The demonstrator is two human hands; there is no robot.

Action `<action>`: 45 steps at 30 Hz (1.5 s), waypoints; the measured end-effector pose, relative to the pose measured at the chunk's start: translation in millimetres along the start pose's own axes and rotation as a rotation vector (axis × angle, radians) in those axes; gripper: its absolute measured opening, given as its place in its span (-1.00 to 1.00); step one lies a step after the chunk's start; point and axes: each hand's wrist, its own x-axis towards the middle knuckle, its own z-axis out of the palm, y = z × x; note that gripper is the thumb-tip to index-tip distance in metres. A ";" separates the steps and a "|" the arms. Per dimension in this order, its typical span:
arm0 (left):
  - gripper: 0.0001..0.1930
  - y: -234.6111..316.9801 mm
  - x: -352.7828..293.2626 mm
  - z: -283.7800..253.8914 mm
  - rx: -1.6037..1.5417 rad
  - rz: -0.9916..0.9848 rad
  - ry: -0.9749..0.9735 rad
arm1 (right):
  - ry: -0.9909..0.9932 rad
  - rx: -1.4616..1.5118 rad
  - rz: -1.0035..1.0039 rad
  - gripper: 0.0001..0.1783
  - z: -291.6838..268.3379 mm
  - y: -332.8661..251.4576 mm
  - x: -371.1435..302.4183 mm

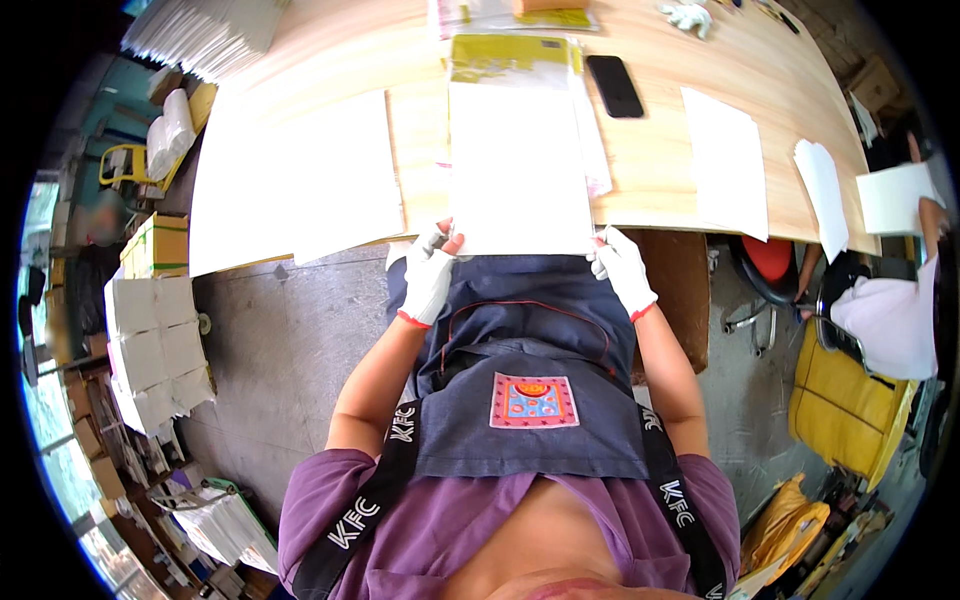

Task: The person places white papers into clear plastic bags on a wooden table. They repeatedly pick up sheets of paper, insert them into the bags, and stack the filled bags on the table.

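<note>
A white sheet (pixel 520 170), overexposed to near blank, lies on the table in front of me. Beneath its far end shows a clear plastic bag with a yellow-green printed panel (pixel 505 60). My left hand (pixel 430 278), in a white glove with a red cuff, pinches the sheet's near left corner, bare thumb tip on top. At the near right corner, my right hand (pixel 622 272), gloved the same way, closes its fingers on the edge. Whether one sheet or a thin stack is held, I cannot tell. A black phone (pixel 614 86) lies just right of the bag.
White paper (pixel 300 180) covers the table's left side; more sheets (pixel 727 160) lie right. A stack (pixel 205 35) stands far left, a white glove (pixel 688 16) far right. Another person's arm (pixel 930 225) is at the right edge, near a red-seated stool (pixel 767 258). White bundles (pixel 155 340) stand left.
</note>
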 end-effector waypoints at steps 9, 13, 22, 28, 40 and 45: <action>-0.63 57.0 20.1 -171.4 0.406 0.264 0.455 | -0.380 -0.039 -0.132 -0.84 180.6 -88.9 63.7; -0.72 27.2 47.9 -246.0 0.757 0.375 0.513 | -0.225 -0.616 -0.479 -0.67 251.4 -64.5 96.7; -0.59 -11.5 48.4 -242.1 0.695 0.387 0.644 | -0.156 0.234 -0.159 -0.82 94.2 -59.0 44.4; -0.54 25.3 32.7 -166.1 1.169 0.737 0.576 | 0.843 0.618 -0.056 -0.88 -104.7 18.1 22.6; -0.61 35.9 91.5 2.3 1.184 1.007 -0.118 | 0.704 1.222 0.246 -0.77 -171.5 29.1 40.3; -0.61 44.5 115.2 35.2 1.492 0.962 -0.342 | 0.622 1.270 0.182 -0.83 -179.7 31.9 52.3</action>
